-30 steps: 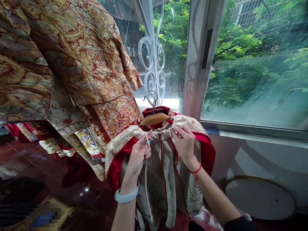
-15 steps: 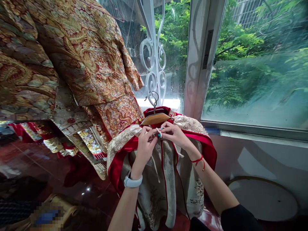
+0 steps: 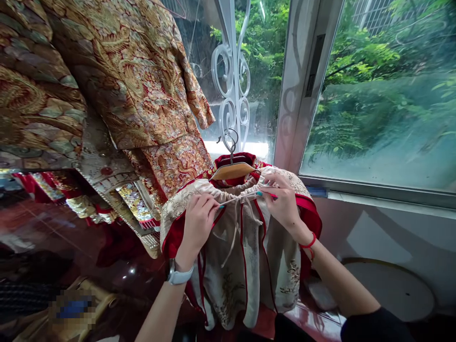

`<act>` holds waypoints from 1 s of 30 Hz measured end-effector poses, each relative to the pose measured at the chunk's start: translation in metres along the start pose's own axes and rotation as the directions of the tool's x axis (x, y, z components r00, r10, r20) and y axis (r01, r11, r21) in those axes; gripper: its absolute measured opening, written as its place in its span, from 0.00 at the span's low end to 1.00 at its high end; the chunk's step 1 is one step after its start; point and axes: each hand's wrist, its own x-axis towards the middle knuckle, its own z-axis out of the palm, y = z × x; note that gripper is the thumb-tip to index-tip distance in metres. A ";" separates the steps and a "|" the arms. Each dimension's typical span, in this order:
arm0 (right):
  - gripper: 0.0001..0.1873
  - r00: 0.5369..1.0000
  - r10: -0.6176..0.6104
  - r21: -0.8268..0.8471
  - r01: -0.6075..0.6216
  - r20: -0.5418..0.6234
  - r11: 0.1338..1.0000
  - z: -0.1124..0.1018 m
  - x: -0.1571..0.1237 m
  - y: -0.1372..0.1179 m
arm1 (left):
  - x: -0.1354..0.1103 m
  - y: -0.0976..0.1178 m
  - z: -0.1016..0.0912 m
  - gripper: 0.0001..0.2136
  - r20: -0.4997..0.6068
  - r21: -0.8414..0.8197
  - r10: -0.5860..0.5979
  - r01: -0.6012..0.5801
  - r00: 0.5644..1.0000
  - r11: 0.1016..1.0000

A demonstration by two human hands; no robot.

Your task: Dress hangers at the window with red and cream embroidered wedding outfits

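Note:
In front of me a cream garment with red trim (image 3: 254, 266) hangs from a wooden hanger (image 3: 233, 170). Its neck is gathered on a pale drawstring (image 3: 234, 201). My left hand (image 3: 198, 218), wearing a watch with a white strap, pinches the string on the left of the gathered neck. On the right my right hand (image 3: 280, 202) pinches it as well, a red cord round that wrist. Between both hands the string runs taut, with a knot or loop near its middle. Two loose string ends hang below it over the garment's front.
Gold and red embroidered garments (image 3: 149, 90) hang close on the left. A white scrolled metal rack (image 3: 233, 71) rises behind the hanger. A framed window (image 3: 377, 104) and its sill (image 3: 392, 202) bound the right side. A round white object (image 3: 388, 285) stands low at right.
My hands have moved apart from the middle of the neck, left and right, pulling the drawstring taut between them. The neck opening now shows gathered under the hanger.

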 end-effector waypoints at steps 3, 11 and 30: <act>0.11 0.998 0.066 0.069 -0.067 0.018 0.995 -0.001 -0.010 0.004 | -0.010 -0.001 0.005 0.07 0.023 -0.048 -0.075 0.076 0.997 0.996; 0.11 0.637 0.428 0.692 -0.721 0.641 0.034 0.015 -0.012 -0.003 | -0.009 0.037 0.027 0.13 0.415 -0.824 -0.473 0.541 0.777 0.168; 0.14 0.689 0.336 0.594 -0.724 0.642 0.351 -0.010 -0.013 0.015 | -0.031 0.022 0.032 0.11 0.622 -0.727 -0.246 0.665 0.743 0.169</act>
